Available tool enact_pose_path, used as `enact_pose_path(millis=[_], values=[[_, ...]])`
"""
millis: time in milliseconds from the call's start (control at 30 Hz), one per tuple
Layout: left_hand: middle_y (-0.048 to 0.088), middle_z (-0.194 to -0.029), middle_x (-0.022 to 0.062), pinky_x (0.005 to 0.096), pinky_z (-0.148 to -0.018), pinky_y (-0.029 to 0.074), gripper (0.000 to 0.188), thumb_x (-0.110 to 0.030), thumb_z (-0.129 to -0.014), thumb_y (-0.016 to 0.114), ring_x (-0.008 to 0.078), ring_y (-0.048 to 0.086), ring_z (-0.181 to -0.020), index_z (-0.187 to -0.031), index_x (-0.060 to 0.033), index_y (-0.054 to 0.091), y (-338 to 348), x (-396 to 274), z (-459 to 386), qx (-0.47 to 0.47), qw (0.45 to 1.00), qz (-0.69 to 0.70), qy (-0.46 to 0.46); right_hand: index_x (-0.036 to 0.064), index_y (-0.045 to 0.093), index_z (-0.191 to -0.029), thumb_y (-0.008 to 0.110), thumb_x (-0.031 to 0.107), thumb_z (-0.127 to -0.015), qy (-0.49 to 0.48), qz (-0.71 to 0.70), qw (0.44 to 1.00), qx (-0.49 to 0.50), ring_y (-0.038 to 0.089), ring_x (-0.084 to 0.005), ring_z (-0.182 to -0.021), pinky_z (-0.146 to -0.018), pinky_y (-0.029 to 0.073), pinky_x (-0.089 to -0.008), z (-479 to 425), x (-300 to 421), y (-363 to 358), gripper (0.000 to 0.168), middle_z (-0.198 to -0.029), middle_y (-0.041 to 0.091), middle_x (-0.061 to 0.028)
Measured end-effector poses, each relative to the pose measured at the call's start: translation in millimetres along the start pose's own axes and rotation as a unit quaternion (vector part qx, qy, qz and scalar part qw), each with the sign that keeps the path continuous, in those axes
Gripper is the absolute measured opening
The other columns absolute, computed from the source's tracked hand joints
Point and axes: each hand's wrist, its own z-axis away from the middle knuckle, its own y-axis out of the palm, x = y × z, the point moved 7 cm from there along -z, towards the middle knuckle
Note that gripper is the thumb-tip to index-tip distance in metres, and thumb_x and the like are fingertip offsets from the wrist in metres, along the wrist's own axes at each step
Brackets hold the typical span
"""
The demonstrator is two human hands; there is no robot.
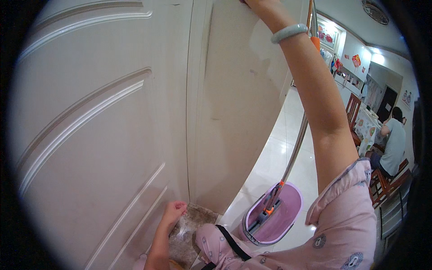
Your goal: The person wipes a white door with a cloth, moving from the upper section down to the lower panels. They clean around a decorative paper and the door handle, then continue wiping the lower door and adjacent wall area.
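Observation:
My left hand point(175, 210) hangs low by the foot of a white panelled door point(135, 135). Its fingers are curled in and nothing shows in them. My right arm reaches up across a beige wall point(236, 101), with a pale bangle point(289, 33) around the forearm. Only the edge of my right hand point(253, 3) shows at the top of the picture. A small dark reddish bit is visible by it, too cut off to name, and the fingers are out of view.
A purple mop bucket point(297, 199) stands on white floor tiles point(266, 162), with a flat mop point(293, 162) leaning up out of it. Brown stone flooring point(185, 239) lies by the door. A person point(393, 141) sits at a cloth-covered table point(366, 126) with wooden chairs.

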Motion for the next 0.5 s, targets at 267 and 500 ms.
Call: enact_pose_path(millis=[267, 500], values=[[0.063, -0.075, 0.0052, 0.024, -0.059, 0.049, 0.018, -0.011, -0.089, 0.061, 0.0103, 0.059, -0.065, -0.099, 0.0036, 0.063, -15.0, 5.1, 14.2, -0.004, 1.0, -0.016, -0.009, -0.007, 0.049, -0.128, 0.051, 0.012, -0.081, -0.095, -0.13, 0.972, 0.171, 0.042, -0.0273, -0.127, -0.108, 0.034, -0.0374, 237.1, 163.4, 6.1, 0.051, -0.141, 0.042, -0.0167], [0.062, -0.076, 0.0036, 0.0261, -0.063, 0.05, 0.015, -0.014, -0.09, 0.061, 0.0109, 0.058, -0.065, -0.097, -0.0012, 0.064, -3.8, 47.3, -1.4, 0.083, 0.994, -0.055, -0.043, -0.003, 0.059, -0.116, 0.056, 0.012, -0.075, -0.179, -0.472, 0.757, 0.415, 0.049, -0.0274, -0.118, -0.101, 0.041, -0.034, 424.8, 211.8, -37.1, 0.044, -0.125, 0.056, -0.0105]])
